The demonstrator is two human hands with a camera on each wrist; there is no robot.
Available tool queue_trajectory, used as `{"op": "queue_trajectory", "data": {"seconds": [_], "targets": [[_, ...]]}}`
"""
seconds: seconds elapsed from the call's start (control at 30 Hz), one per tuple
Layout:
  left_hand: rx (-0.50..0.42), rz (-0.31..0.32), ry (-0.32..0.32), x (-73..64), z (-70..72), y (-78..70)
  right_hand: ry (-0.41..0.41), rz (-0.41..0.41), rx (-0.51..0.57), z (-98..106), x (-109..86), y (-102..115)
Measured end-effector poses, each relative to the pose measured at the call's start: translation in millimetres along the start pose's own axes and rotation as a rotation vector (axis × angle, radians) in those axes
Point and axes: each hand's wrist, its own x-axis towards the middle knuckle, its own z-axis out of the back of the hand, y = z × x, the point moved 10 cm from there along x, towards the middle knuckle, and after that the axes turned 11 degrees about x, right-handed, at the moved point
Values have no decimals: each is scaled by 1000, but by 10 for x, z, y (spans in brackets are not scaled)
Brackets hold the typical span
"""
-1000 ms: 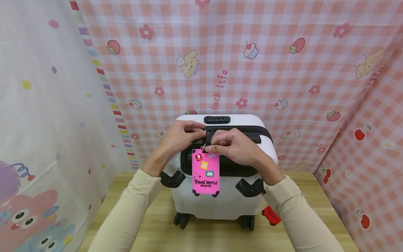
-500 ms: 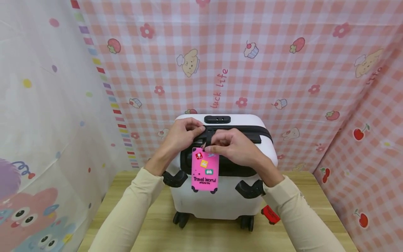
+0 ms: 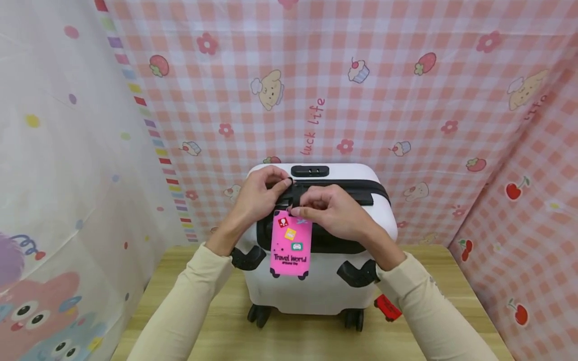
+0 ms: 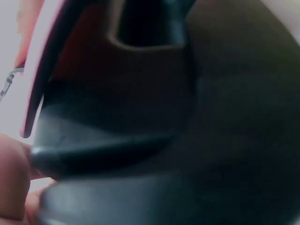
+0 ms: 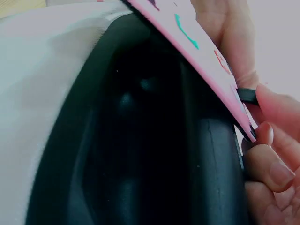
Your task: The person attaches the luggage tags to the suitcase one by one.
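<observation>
Seen from the head camera, the suitcase [image 3: 316, 296] stood on the table [image 3: 307, 336], one wheel set [image 3: 259, 316] at its 7 o'clock, another [image 3: 354, 320] at 5. At its 12 o'clock edge sat the lock [image 3: 310, 171]. The tag [image 3: 291, 240] hung before the suitcase's near face, its strap [image 3: 296, 193] rising at 12 o'clock between two hands: the left hand [image 3: 262, 195] at the tag's 11 o'clock, the right hand [image 3: 331, 210] at its 2. A small flat item [image 3: 388, 307] lay on the table toward the suitcase's 4 o'clock, beside the right sleeve [image 3: 420, 296]. Cloth hangings stood behind at 12 [image 3: 311, 75], left at 9 [image 3: 67, 175] and right at 3 [image 3: 533, 200].
</observation>
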Motion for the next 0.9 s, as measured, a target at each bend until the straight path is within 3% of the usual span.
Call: {"op": "queue_trajectory", "data": {"seconds": [0.3,0.43,0.7,0.9], "targets": [[-68,38,74,9,-39,43,-37,-2,-5,-29,-13,-6],[-81,22,63,18,-35,31,-56,5,-48,-13,-13,30],[-172,-33,37,8,-9,-12,-123,119,-171,32,20,188],[-254,-62,21,-25,19,3,-164,103,-176,37,62,156]]}}
